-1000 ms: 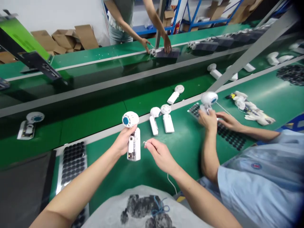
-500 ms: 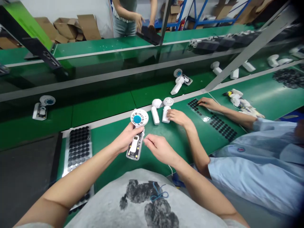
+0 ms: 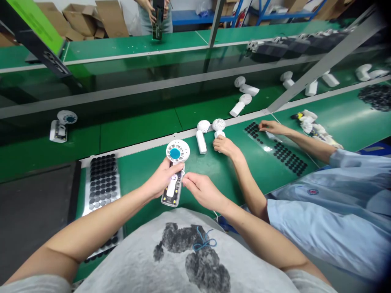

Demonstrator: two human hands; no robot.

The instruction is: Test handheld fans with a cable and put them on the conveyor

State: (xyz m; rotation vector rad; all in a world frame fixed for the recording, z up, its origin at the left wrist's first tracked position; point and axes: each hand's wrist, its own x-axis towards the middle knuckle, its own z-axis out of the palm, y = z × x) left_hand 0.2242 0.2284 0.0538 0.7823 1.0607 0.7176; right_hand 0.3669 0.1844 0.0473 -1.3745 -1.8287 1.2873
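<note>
A white handheld fan (image 3: 177, 151) with a blue disc at its hub and a clear handle showing a circuit board is in my left hand (image 3: 159, 179). My left thumb lies across the top of the handle. The fingers of my right hand (image 3: 202, 190) are pinched against the handle's right side; what they hold, if anything, is too small to make out. Two white fans stand beyond, one of them (image 3: 201, 141) lying untouched and the other (image 3: 219, 125) under a co-worker's hand (image 3: 225, 145).
At the left lies a sheet of black round pads (image 3: 103, 183) beside a dark panel (image 3: 33, 203). A co-worker's other hand (image 3: 270, 127) is over more black pads (image 3: 290, 158) at the right. Several white fans rest on the green belt (image 3: 137, 118) behind a metal rail.
The display on the held fan's handle now glows, and my hands have barely moved. The co-worker's near hand covers more of its fan. Fans on the belt have shifted right.
</note>
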